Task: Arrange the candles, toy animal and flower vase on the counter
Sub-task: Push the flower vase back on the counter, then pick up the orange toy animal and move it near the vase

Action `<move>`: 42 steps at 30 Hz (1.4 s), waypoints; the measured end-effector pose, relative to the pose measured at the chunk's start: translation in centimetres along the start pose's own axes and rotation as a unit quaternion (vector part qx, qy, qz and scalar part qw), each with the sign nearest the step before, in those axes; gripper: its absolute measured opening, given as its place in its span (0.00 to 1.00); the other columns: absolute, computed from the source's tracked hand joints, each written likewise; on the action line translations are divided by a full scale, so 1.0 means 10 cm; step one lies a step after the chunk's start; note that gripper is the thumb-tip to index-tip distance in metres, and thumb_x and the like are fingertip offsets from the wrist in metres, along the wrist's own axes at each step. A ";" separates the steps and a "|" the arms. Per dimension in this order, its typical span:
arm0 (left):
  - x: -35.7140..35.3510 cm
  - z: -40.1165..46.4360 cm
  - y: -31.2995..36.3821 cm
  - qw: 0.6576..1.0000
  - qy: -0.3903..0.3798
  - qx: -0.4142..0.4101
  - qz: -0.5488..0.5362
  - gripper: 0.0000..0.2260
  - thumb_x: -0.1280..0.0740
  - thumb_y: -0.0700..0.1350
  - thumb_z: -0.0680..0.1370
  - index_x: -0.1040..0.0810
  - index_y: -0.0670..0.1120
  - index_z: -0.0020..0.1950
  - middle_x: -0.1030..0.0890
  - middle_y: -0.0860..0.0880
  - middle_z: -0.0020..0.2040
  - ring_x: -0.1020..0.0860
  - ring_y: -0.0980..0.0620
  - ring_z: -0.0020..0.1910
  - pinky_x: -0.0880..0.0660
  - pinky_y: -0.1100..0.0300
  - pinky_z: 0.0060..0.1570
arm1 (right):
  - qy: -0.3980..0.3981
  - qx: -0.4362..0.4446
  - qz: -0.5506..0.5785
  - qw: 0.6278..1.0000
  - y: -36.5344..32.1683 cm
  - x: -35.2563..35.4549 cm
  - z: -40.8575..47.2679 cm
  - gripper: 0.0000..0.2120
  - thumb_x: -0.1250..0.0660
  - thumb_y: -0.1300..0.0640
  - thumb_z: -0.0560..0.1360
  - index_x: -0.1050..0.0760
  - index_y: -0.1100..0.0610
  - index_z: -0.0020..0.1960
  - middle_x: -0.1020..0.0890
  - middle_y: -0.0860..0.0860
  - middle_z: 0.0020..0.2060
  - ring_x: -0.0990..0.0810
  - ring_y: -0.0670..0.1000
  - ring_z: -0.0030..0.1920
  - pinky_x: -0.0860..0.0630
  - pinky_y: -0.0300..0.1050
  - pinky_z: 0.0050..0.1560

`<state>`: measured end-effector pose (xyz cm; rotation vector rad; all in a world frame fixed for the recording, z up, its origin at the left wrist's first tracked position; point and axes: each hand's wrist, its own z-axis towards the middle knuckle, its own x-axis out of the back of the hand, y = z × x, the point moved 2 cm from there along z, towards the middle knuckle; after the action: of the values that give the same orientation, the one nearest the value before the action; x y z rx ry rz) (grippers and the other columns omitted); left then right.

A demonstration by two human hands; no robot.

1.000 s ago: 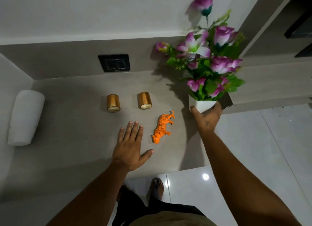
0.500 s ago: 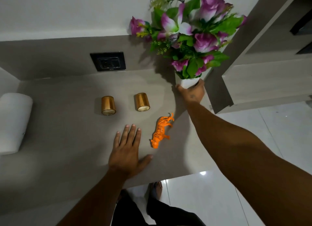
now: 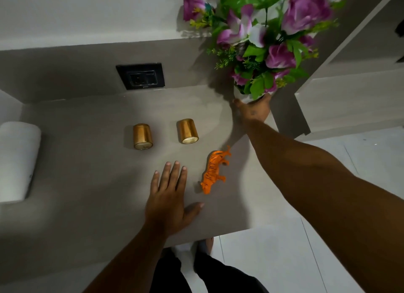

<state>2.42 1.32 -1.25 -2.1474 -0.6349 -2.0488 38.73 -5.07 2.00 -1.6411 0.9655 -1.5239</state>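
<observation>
The flower vase, a small white pot almost buried under its purple blooms and green leaves, sits at the far right corner of the counter, close against the back wall. The right hand is wrapped around its base from the near side, thumb on the left and fingers curling round the right, so only a sliver of white shows above the knuckles. Whether the pot's foot rests on the surface or is held just clear of it is hard to tell, since the hand covers it.

Nearer the person and a little left lies the toy tiger, orange with black stripes, on its side with its head toward the front edge and its tail toward the vase. It is well apart from the right hand and just beside the left hand, which lies flat on the counter, palm down, fingers spread and straight, thumb out toward the tiger, holding nothing.

Beyond the left hand's fingertips stand two gold candles side by side with a gap between them: the left candle and the right candle.

The counter is a matt grey-brown slab. A black wall socket is set into the upstand behind the candles. A white roll lies at the far left. A pale cabinet stands to the right, over a glossy white tiled floor.
</observation>
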 end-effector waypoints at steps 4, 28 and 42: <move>0.00 0.01 0.00 1.000 0.003 0.001 -0.004 0.47 0.46 0.76 0.75 0.45 0.44 0.83 0.45 0.43 0.83 0.51 0.42 0.83 0.50 0.37 0.79 | -0.002 0.007 -0.010 1.000 0.04 -0.03 0.04 0.36 0.19 0.44 0.60 0.31 0.53 0.61 0.25 0.45 0.49 0.27 0.47 0.48 0.31 0.35 0.47; -0.06 0.01 0.01 0.999 0.000 0.002 0.033 0.46 0.53 0.76 0.76 0.48 0.44 0.83 0.46 0.41 0.84 0.53 0.41 0.83 0.50 0.36 0.79 | -0.154 0.215 -0.401 0.877 0.88 0.66 -1.66 0.32 0.57 0.39 0.83 0.48 0.56 0.81 0.48 0.60 0.81 0.54 0.61 0.80 0.58 0.62 0.78; -0.07 -0.01 0.01 0.999 -0.005 0.007 0.041 0.46 0.55 0.76 0.77 0.49 0.45 0.83 0.49 0.42 0.84 0.55 0.41 0.83 0.51 0.36 0.79 | -0.207 0.329 -0.216 0.895 0.38 0.84 -2.27 0.22 0.39 0.41 0.78 0.31 0.50 0.68 0.26 0.54 0.57 0.24 0.55 0.52 0.23 0.48 0.43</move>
<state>2.37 1.04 -1.96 -2.1406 -0.5519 -1.9869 16.17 -14.21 4.45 -1.6062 -0.1677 -1.4519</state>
